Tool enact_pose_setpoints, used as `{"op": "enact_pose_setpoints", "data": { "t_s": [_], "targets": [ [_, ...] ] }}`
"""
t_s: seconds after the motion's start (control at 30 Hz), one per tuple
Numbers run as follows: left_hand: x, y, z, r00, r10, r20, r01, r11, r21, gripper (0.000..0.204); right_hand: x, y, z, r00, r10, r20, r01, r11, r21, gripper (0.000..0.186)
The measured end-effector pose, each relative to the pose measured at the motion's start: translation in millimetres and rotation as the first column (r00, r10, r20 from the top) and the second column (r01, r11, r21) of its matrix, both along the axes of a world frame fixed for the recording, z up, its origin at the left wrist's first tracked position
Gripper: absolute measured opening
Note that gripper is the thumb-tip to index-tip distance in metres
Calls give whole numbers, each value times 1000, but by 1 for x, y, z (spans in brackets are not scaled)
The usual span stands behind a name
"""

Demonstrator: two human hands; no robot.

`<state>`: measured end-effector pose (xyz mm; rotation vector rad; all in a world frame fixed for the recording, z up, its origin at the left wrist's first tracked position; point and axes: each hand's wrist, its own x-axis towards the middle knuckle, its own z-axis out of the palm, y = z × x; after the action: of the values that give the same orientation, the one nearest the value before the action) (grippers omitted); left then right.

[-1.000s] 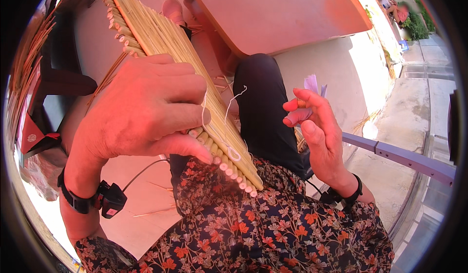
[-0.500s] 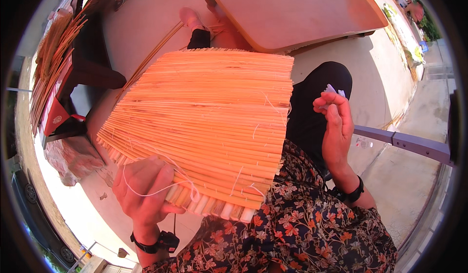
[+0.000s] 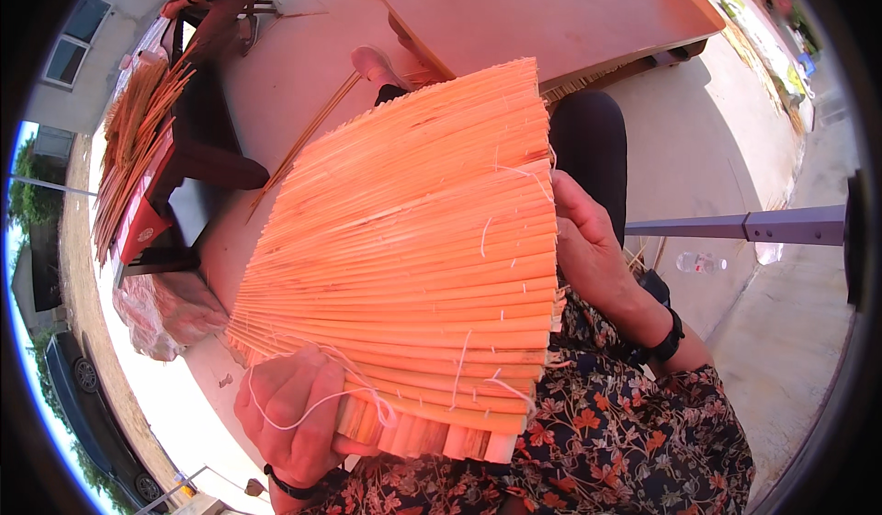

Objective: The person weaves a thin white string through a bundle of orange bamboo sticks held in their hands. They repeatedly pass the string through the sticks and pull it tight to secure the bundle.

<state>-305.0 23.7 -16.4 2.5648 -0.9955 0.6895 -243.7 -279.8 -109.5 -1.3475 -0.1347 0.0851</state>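
The reed mat [image 3: 413, 230], stitched with white thread, is held over the person's lap with its broad face up. A second ago it stood steeply tilted, nearly edge-on; half a second ago it had already turned flat to view, and since then its far right corner has risen. The left hand [image 3: 296, 414] keeps its grip clamped on the mat's near left edge, with a loose white string [image 3: 344, 391] looped across its knuckles, as half a second earlier. The right hand [image 3: 593, 239], then raised well apart with a lilac scrap at its fingers, has come in to the mat's right edge; its fingertips are partly hidden there, so whether that grip is closed cannot be told. Beyond the mat stands the brown bench [image 3: 551, 14].
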Motion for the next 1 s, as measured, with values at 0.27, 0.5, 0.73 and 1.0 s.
{"op": "enact_pose_setpoints", "data": {
  "t_s": [0.27,0.5,0.73,1.0],
  "targets": [
    [26,-74,-21,937,-128,326,85,986,142,49,-1,-17,-9,993,88,-76,-85,995,44,33],
    [70,-108,-37,935,-243,259,198,962,187,47,-24,-25,-41,968,39,-247,7,983,184,37],
    [115,-135,-57,952,-185,245,168,982,89,48,-10,-26,-46,971,-33,-239,99,958,271,41],
    [138,-142,-51,957,-114,265,112,993,21,45,23,-17,-13,951,-295,97,294,955,23,31]
  ]
}}
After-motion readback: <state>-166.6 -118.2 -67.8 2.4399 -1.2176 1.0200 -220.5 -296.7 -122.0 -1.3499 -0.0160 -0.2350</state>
